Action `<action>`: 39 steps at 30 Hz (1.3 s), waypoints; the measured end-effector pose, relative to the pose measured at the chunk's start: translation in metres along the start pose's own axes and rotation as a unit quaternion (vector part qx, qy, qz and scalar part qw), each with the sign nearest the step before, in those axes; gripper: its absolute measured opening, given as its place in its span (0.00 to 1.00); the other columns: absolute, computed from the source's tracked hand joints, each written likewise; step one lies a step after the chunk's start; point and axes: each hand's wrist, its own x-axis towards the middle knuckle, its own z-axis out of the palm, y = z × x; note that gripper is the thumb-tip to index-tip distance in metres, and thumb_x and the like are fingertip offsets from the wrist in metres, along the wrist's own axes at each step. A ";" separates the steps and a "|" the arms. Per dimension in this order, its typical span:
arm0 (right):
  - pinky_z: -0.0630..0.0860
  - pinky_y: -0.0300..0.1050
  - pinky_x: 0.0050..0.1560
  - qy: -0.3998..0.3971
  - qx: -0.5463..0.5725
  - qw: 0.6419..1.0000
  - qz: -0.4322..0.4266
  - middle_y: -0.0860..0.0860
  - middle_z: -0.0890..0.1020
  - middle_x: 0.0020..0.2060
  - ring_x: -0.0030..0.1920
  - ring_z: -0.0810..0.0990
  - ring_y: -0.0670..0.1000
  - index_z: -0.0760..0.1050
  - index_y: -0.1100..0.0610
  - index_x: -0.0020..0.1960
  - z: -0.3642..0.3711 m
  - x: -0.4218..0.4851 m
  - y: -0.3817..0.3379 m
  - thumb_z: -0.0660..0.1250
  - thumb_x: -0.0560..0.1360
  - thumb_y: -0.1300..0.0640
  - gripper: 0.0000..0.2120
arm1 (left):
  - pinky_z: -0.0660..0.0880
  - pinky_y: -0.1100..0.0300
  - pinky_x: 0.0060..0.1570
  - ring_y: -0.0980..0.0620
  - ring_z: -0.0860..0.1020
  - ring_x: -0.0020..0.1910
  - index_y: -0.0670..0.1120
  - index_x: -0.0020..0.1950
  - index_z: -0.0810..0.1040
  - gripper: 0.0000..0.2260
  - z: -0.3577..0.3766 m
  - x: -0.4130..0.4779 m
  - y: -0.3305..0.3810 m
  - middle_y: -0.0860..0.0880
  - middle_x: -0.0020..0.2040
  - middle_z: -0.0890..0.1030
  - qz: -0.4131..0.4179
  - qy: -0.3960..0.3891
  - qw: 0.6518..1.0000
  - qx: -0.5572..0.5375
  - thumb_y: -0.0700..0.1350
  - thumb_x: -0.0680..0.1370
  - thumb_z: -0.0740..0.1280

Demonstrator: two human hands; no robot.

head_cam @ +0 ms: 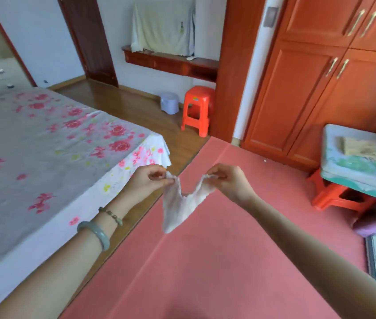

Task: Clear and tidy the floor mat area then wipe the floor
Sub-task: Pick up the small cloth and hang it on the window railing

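Holding a white cloth (180,208) by its top edge just below frame centre, toward 6 o'clock, well above the pink mat (205,272), which fills 4 to 7 o'clock. Step, as I judge it: tidying looks mostly done, since the mat shows bare apart from a tiny white speck (265,160) toward 3 o'clock, so this reads as readying the cloth for wiping. Left hand (146,180) sits at 10 o'clock of the cloth and pinches one corner between thumb and forefinger, the other fingers curled into the palm. Right hand (226,180) sits at 2 o'clock of the cloth and pinches the other corner the same way, knuckles up. Hands are near each other but apart, so the top edge sags in a V and the rest hangs to a point, touching nothing. Both forearms reach forward from 7 and 5 o'clock, wrists roughly level; a green bangle (95,233) rides the left wrist. Next move likely calls for pulling the corners apart or folding the cloth into a pad, then crouching to reach the wood floor (125,104) strip at 11 o'clock between mat and bed (44,146). Bed at 9 o'clock, red stool (197,109) at 12, wardrobe (320,88) at 2, low table (362,178) at 3 with a folded rag (361,149) on top. Cannot tell if the cloth is damp.
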 end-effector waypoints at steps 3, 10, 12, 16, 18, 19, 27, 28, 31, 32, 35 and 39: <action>0.75 0.40 0.43 0.071 -0.019 0.997 0.020 0.49 0.82 0.37 0.39 0.80 0.48 0.78 0.52 0.40 -0.070 -0.006 0.035 0.68 0.67 0.68 0.11 | 0.69 0.64 0.43 0.55 0.73 0.38 0.36 0.39 0.77 0.07 0.041 0.044 0.021 0.42 0.38 0.78 0.037 -0.030 0.999 0.021 0.39 0.71 0.73; 0.71 0.39 0.37 0.219 -0.031 0.968 0.117 0.42 0.77 0.28 0.31 0.73 0.40 0.75 0.47 0.31 -0.195 -0.051 0.117 0.73 0.67 0.62 0.13 | 0.69 0.73 0.35 0.62 0.75 0.32 0.39 0.38 0.77 0.07 0.150 0.127 0.066 0.54 0.30 0.78 0.067 -0.143 0.987 0.034 0.38 0.69 0.75; 0.72 0.42 0.38 0.265 -0.035 0.954 0.140 0.44 0.78 0.30 0.32 0.74 0.43 0.76 0.50 0.33 -0.225 -0.066 0.136 0.72 0.67 0.63 0.11 | 0.70 0.72 0.38 0.63 0.75 0.32 0.41 0.37 0.78 0.07 0.183 0.150 0.078 0.55 0.30 0.80 0.091 -0.183 0.977 0.060 0.38 0.68 0.75; 0.72 0.42 0.41 0.341 -0.029 0.922 0.178 0.48 0.80 0.33 0.34 0.75 0.43 0.79 0.57 0.39 -0.273 -0.102 0.167 0.71 0.68 0.64 0.04 | 0.70 0.74 0.37 0.63 0.76 0.31 0.45 0.37 0.80 0.06 0.256 0.190 0.105 0.59 0.30 0.80 0.136 -0.262 0.953 0.062 0.37 0.68 0.75; 0.71 0.34 0.39 0.370 -0.023 0.906 0.204 0.48 0.79 0.34 0.32 0.75 0.36 0.79 0.58 0.41 -0.294 -0.119 0.178 0.70 0.70 0.66 0.04 | 0.70 0.75 0.37 0.64 0.76 0.32 0.47 0.38 0.80 0.06 0.298 0.208 0.122 0.60 0.30 0.80 0.152 -0.317 0.934 0.057 0.37 0.69 0.74; 0.70 0.30 0.37 0.383 -0.021 0.898 0.216 0.48 0.79 0.34 0.30 0.75 0.34 0.80 0.60 0.42 -0.304 -0.126 0.181 0.70 0.70 0.68 0.05 | 0.70 0.75 0.37 0.65 0.76 0.32 0.47 0.38 0.80 0.06 0.320 0.217 0.130 0.60 0.30 0.80 0.161 -0.344 0.923 0.054 0.37 0.69 0.74; 0.77 0.51 0.44 0.498 -0.028 0.812 0.303 0.49 0.82 0.36 0.38 0.80 0.50 0.78 0.48 0.37 -0.387 -0.161 0.226 0.72 0.67 0.62 0.10 | 0.70 0.75 0.37 0.67 0.76 0.32 0.45 0.40 0.79 0.06 0.486 0.298 0.200 0.61 0.31 0.81 0.217 -0.497 0.840 0.017 0.34 0.72 0.70; 0.77 0.50 0.43 0.510 -0.028 0.803 0.306 0.49 0.81 0.35 0.36 0.79 0.47 0.78 0.48 0.37 -0.395 -0.162 0.229 0.72 0.68 0.63 0.11 | 0.71 0.74 0.38 0.67 0.77 0.33 0.45 0.41 0.79 0.05 0.504 0.307 0.208 0.60 0.31 0.81 0.216 -0.510 0.832 0.007 0.35 0.73 0.70; 0.77 0.48 0.42 0.543 -0.038 0.778 0.313 0.48 0.81 0.34 0.36 0.78 0.46 0.78 0.49 0.37 -0.416 -0.164 0.238 0.71 0.69 0.68 0.13 | 0.74 0.66 0.39 0.60 0.78 0.31 0.45 0.42 0.78 0.03 0.555 0.330 0.228 0.56 0.31 0.81 0.225 -0.549 0.805 0.002 0.38 0.75 0.68; 0.78 0.48 0.42 0.555 -0.042 0.769 0.315 0.46 0.82 0.34 0.36 0.79 0.45 0.78 0.49 0.37 -0.423 -0.166 0.244 0.71 0.68 0.68 0.14 | 0.73 0.66 0.36 0.59 0.77 0.29 0.46 0.42 0.77 0.03 0.573 0.335 0.234 0.56 0.30 0.80 0.230 -0.560 0.796 0.001 0.39 0.76 0.68; 0.78 0.48 0.42 0.581 -0.049 0.745 0.325 0.43 0.82 0.30 0.33 0.78 0.40 0.79 0.48 0.37 -0.446 -0.176 0.263 0.72 0.68 0.67 0.13 | 0.72 0.70 0.30 0.60 0.76 0.28 0.47 0.41 0.77 0.04 0.624 0.339 0.249 0.57 0.30 0.80 0.222 -0.577 0.786 -0.021 0.40 0.76 0.67; 0.77 0.50 0.43 0.607 -0.052 0.715 0.342 0.45 0.82 0.31 0.33 0.78 0.41 0.79 0.47 0.37 -0.482 -0.194 0.297 0.72 0.69 0.66 0.13 | 0.75 0.57 0.47 0.58 0.78 0.37 0.50 0.38 0.79 0.09 0.697 0.344 0.264 0.55 0.34 0.82 0.189 -0.605 0.772 -0.047 0.37 0.75 0.68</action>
